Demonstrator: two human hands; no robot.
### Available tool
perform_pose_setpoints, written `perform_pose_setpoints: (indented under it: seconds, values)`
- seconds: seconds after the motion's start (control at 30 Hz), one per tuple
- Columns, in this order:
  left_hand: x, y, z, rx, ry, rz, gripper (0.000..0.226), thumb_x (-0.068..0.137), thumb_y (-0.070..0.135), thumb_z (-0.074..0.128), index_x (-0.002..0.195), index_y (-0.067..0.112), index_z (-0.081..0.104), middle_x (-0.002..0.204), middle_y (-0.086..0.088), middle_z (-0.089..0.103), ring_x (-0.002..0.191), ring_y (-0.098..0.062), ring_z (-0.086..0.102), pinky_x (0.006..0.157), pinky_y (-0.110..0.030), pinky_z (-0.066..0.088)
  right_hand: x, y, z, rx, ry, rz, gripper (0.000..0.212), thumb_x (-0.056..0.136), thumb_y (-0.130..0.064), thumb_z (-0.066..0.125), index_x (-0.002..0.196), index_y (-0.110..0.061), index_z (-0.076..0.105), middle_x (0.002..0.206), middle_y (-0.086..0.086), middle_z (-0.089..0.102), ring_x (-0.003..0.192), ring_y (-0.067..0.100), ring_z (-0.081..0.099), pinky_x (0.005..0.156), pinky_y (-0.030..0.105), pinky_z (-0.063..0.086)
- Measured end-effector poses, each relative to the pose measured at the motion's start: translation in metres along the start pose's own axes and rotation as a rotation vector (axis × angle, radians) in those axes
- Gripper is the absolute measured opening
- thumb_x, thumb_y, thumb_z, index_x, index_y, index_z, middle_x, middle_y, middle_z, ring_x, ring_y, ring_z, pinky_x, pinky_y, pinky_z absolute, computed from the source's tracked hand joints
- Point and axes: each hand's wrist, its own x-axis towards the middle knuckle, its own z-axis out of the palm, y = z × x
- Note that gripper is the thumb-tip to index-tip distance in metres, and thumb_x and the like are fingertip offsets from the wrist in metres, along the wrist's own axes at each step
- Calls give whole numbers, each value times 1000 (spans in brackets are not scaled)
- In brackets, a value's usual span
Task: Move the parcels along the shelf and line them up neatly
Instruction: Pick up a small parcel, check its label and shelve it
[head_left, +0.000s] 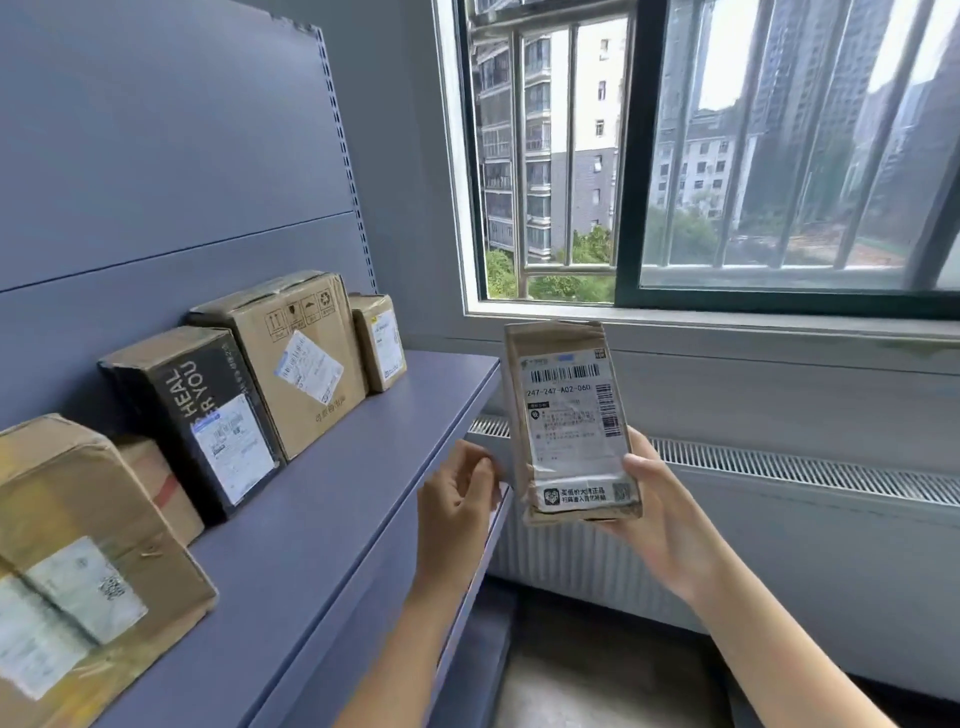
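Parcel (569, 415), lower corner under right fingers (641, 466)

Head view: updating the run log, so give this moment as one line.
right hand: holds parcel upright, off shelf | left hand: empty, near shelf edge | shelf: row of boxes at back

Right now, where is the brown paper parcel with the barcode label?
Head view, centre-right: the brown paper parcel stands upright in the right hand, right of the blue shelf.
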Motion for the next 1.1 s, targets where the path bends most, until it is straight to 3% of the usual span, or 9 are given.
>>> perform_pose_setpoints:
  seconds: [0.13,0.3,0.6,0.73,0.8,0.9,1.0,1.1]
  values:
    - [51,-15,-1,-21,16,-14,27,92,-3,46,69,9,54,52,10,56,49,-3,49,50,-12,40,53,4,7,-13,-8,-3,108,42,-58,86,136,-28,44,126,3,65,104,22,67,74,31,57]
    - [74,-35,-13,29,46,-22,17,82,17,45,70,9,55,56,7,55,54,-10,49,52,-24,41,105,20,13,0,-62,47,108,40,-60,85,135,-29,45,125,2,65,104,21,68,75,33,58]
    - [94,-68,-81,152,310,-132,20,82,23,46,71,9,55,56,6,53,57,-11,48,57,-25,39,199,72,60,68,-385,219,104,44,-52,88,135,-26,47,125,8,65,97,23,69,69,32,57]
    - [93,-76,-104,235,534,-162,19,81,32,46,65,24,50,56,10,52,58,-11,47,60,-29,39,238,93,91,52,-597,287,92,56,-45,79,138,-22,44,128,11,62,102,24,68,72,34,57]
    - [86,-80,-110,257,668,-192,16,80,29,44,66,25,50,57,10,53,58,-12,47,60,-32,39,251,100,108,60,-711,317,96,55,-49,82,138,-23,44,131,10,61,108,27,66,75,37,57]
    - [73,-79,-109,277,803,-221,13,82,22,43,74,23,54,67,9,60,64,-11,54,65,-36,44,263,116,125,111,-852,376,81,65,-37,70,140,-23,42,133,9,59,114,33,62,78,45,57]
    - [57,-69,-101,290,931,-222,18,84,24,43,88,21,61,83,13,67,79,-7,60,73,-25,48,264,138,135,133,-960,422,75,69,-34,64,140,-27,43,139,6,55,122,32,57,89,55,52]
    - [37,-67,-92,308,1045,-253,26,85,28,41,98,22,63,97,13,69,91,-5,62,81,-21,48,254,155,139,76,-1076,400,69,76,-26,59,142,-33,41,143,-2,51,130,25,50,95,56,48]
